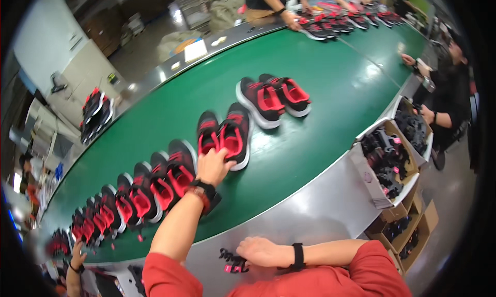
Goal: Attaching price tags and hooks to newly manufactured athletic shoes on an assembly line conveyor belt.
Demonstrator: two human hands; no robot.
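Note:
My left hand (214, 166) reaches over the green belt, its fingers closed on the heel ends of a pair of black-and-red sneakers (235, 134) with white soles. Just beyond it, to the right, stands another pair of sneakers (271, 100). Low in the view my right hand (264, 251) lies at the metal ledge, fingers curled over a small bunch of black plastic pieces (233, 262) with pink tags. They look like shoe hangers. Its fingertips are partly hidden. A row of similar sneakers (139, 196) stands on the belt left of my left arm.
Cardboard boxes (369, 180) of black pieces stand at the right beside the metal ledge (310, 204). A co-worker's hand (77, 255) is at the lower left. Across the belt, workers handle more sneakers (356, 20). Another person (447, 90) is at the right.

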